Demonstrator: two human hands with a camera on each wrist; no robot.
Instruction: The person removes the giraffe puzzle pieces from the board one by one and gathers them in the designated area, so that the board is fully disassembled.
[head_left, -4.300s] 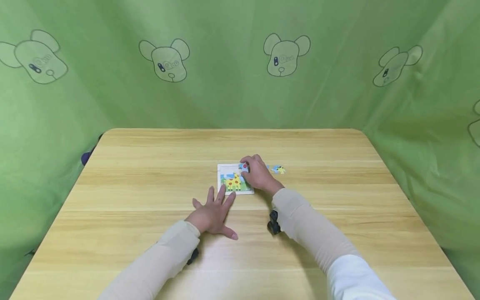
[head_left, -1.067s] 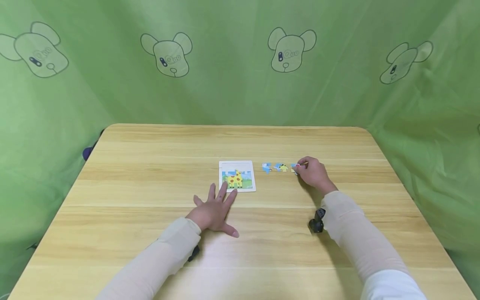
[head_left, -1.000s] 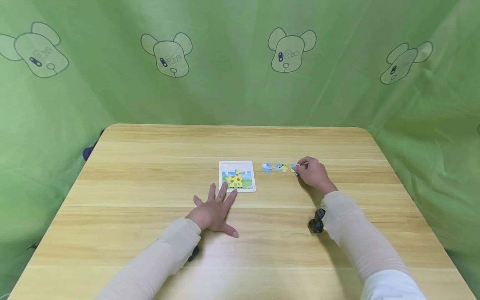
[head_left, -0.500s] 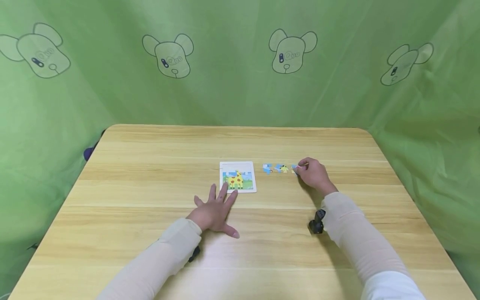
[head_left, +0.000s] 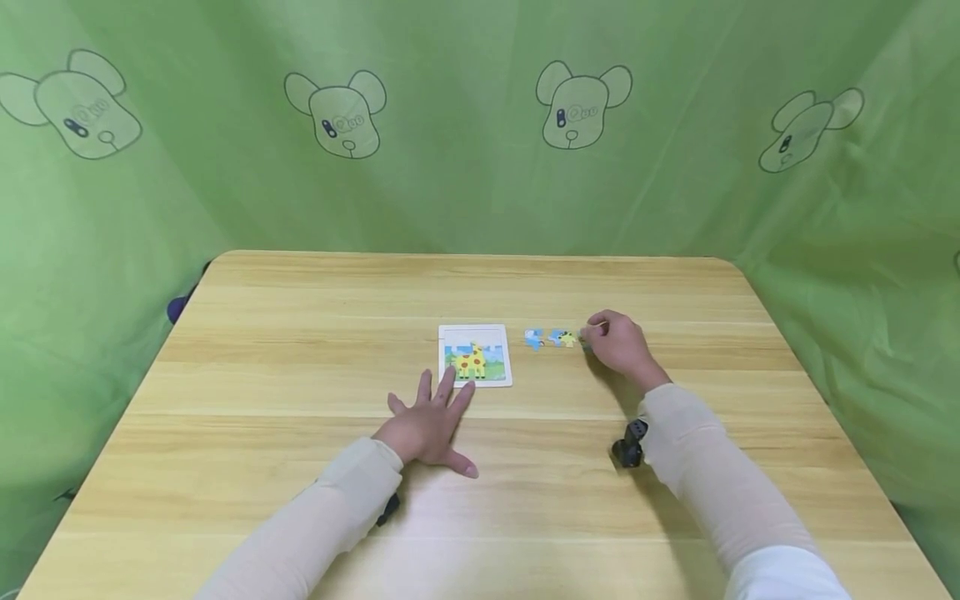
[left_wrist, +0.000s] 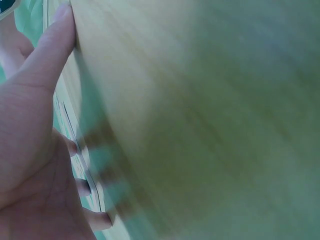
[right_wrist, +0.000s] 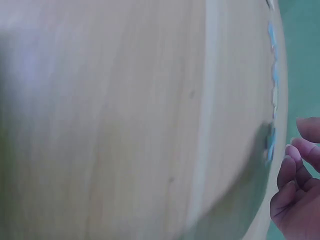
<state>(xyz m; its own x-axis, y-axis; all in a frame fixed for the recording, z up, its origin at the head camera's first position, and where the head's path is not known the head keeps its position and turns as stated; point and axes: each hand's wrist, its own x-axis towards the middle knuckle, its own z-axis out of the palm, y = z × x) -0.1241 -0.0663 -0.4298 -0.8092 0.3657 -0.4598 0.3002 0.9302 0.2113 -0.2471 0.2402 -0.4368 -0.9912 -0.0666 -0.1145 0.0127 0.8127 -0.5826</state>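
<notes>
A white-framed giraffe puzzle [head_left: 492,367] lies flat at the middle of the table. Its upper strip is bare white, while the giraffe's body and green ground fill the lower part. My left hand [head_left: 429,427] rests spread, its fingertips reaching the frame's lower edge. To the right of the frame lie loose jigsaw pieces: a blue one [head_left: 533,337], then a blue and yellow one [head_left: 562,337]. My right hand [head_left: 619,342] is over a third jigsaw piece [right_wrist: 270,145]. In the right wrist view, thumb and fingers are loosely bent, apart from that piece, which lies on the table.
The wooden table [head_left: 337,308] has rounded far corners. Green curtain [head_left: 457,192] with mouse-like heads hangs behind it and at both sides. A small black camera [head_left: 628,446] is strapped under the right wrist, and a dark purple object [head_left: 176,309] shows beyond the left edge.
My right hand carried a jigsaw piece from the frame's upper right to the row's right end and has now let go, shifting slightly left. The left hand stayed put.
</notes>
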